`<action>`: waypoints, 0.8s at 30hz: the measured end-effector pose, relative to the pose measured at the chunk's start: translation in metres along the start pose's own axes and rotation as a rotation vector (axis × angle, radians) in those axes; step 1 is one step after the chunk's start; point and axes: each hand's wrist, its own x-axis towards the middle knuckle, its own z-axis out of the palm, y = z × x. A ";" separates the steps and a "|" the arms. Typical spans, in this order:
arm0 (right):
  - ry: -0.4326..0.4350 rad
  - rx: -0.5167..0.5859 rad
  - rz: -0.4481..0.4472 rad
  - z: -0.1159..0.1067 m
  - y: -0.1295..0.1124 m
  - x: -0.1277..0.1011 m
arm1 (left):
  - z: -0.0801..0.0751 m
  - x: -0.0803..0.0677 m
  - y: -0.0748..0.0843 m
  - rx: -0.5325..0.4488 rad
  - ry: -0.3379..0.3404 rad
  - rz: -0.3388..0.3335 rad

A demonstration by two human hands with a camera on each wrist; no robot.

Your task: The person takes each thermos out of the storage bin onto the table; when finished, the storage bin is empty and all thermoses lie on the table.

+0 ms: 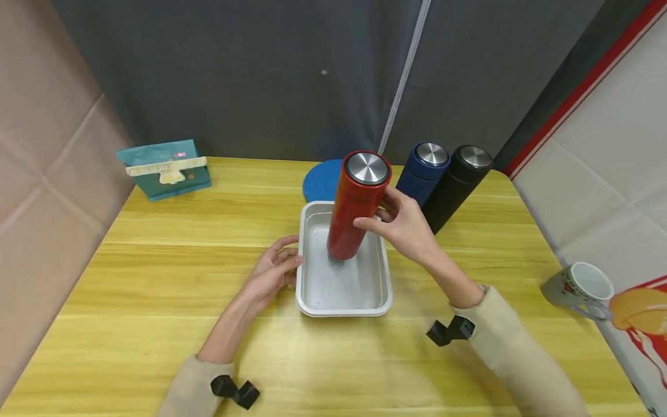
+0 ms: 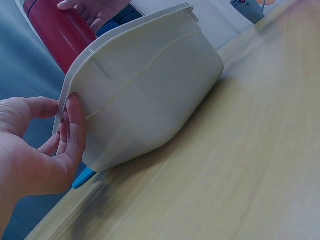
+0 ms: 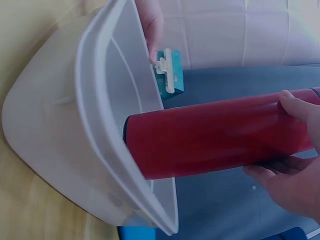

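In the head view, my right hand (image 1: 403, 226) grips a red thermos bottle (image 1: 351, 214) with a steel-topped lid. The bottle is tilted, its lower end within the opening of a white plastic bin (image 1: 344, 292). The right wrist view shows the red thermos (image 3: 215, 137) past the bin's rim (image 3: 97, 90), thumb and fingers of the right hand (image 3: 295, 170) on either side of it. My left hand (image 1: 271, 272) holds the bin's left side. Seen from the left wrist, that hand (image 2: 45, 145) pinches the rim of the bin (image 2: 145, 90) between thumb and fingers.
A blue thermos (image 1: 424, 168) and a black thermos (image 1: 453, 191) stand right of the bin. Behind it lies a round blue mat (image 1: 320, 180). A teal bag (image 1: 167, 168) with a cream clip stands back left. A mug (image 1: 578, 286) is at the table's right edge.
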 end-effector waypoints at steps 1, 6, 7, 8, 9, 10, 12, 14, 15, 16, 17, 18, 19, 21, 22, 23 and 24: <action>0.003 -0.008 -0.002 -0.001 -0.002 -0.001 | 0.000 0.000 0.000 0.002 -0.001 0.000; 0.015 -0.010 -0.013 -0.007 -0.010 -0.004 | 0.000 0.000 0.001 0.004 -0.003 -0.001; 0.016 -0.002 -0.017 -0.008 -0.012 -0.004 | 0.000 0.000 0.001 0.002 -0.002 -0.002; 0.017 0.003 -0.021 -0.009 -0.013 -0.005 | 0.000 0.000 0.001 0.002 -0.001 -0.002; 0.018 0.006 -0.023 -0.010 -0.014 -0.005 | 0.000 0.000 0.001 0.003 0.000 -0.002; 0.020 0.009 -0.026 -0.012 -0.016 -0.005 | 0.000 0.000 0.000 0.006 0.002 -0.002; 0.026 0.012 -0.031 -0.014 -0.019 -0.006 | 0.000 0.000 0.000 0.010 0.006 -0.004; 0.033 0.007 -0.035 -0.016 -0.021 -0.007 | 0.000 0.000 0.001 0.012 0.010 -0.006; 0.036 0.005 -0.038 -0.018 -0.023 -0.008 | 0.000 -0.001 0.001 0.012 0.013 -0.007; 0.042 0.005 -0.042 -0.019 -0.024 -0.008 | 0.001 -0.001 0.001 0.010 0.014 -0.008; 0.048 0.000 -0.045 -0.020 -0.026 -0.009 | 0.001 -0.001 0.001 0.007 0.016 -0.010; 0.055 -0.006 -0.048 -0.021 -0.027 -0.009 | 0.001 -0.001 0.001 0.005 0.017 -0.010; 0.063 -0.011 -0.048 -0.022 -0.029 -0.010 | 0.001 -0.001 0.001 0.005 0.017 -0.009; 0.076 -0.024 -0.048 -0.025 -0.032 -0.011 | 0.001 -0.001 0.001 0.006 0.016 -0.007; 0.083 -0.031 -0.047 -0.027 -0.033 -0.012 | 0.000 -0.001 0.001 0.008 0.016 -0.007; 0.090 -0.039 -0.046 -0.028 -0.034 -0.013 | 0.000 -0.001 0.001 0.010 0.016 -0.006; 0.096 -0.043 -0.045 -0.030 -0.036 -0.014 | 0.000 -0.001 0.001 0.011 0.015 -0.006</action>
